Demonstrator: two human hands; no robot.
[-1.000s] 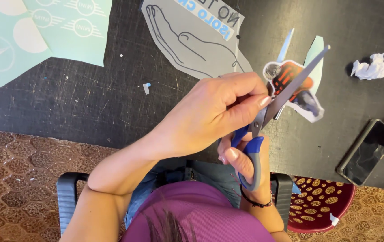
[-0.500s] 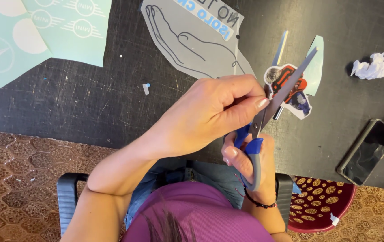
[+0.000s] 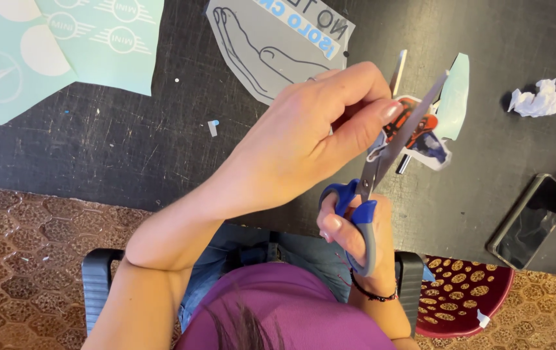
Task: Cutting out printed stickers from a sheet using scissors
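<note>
While the left hand [image 3: 304,136] pinches the sticker [image 3: 420,133] over the black table [image 3: 96,149], the right hand [image 3: 355,236] grips blue scissors [image 3: 381,162], blades apart; its fingers mostly hidden, sticker half covered.

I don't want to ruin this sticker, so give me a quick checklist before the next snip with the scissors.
1. Scissors held by right hand: ok.
2. Blades open around the sticker cutout: ok.
3. Left hand pinching the cutout: ok.
4. Left fingertips clear of the blades: not ok, very close.
5. Cut line visible along the picture's edge: cannot tell, blades cover it.
6. Phone away from the cutting: ok.
</note>
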